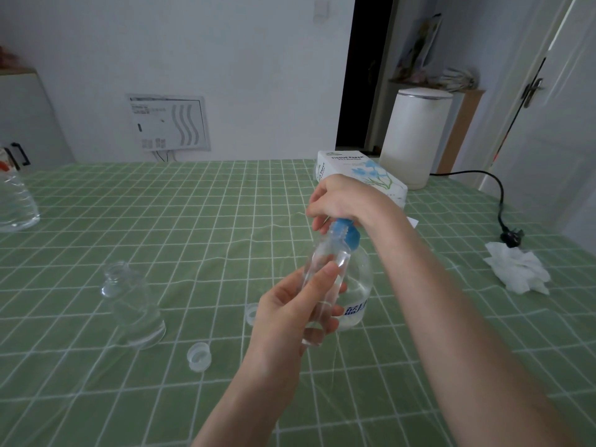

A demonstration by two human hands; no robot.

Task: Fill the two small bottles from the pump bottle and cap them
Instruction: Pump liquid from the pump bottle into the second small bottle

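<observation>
My left hand (pixel 287 317) grips a small clear bottle (pixel 325 269), tilted with its open threaded neck up against the blue pump head. The pump bottle (pixel 358 285) stands right behind it, clear with a blue collar and a blue-lettered label. My right hand (pixel 342 198) lies over the pump head with fingers curled down around it. A second small clear bottle (pixel 132 301) stands uncapped on the cloth at left. One clear cap (pixel 200 356) lies in front of it; another cap (pixel 252 312) lies just left of my left hand.
Green checked tablecloth (pixel 193 221) covers the table. A tissue box (pixel 358 172) and a white appliance (pixel 416 137) with a black cord and plug stand at the back right. Crumpled tissue (pixel 516 272) lies at right. A large clear bottle (pixel 16 201) sits at the far left edge.
</observation>
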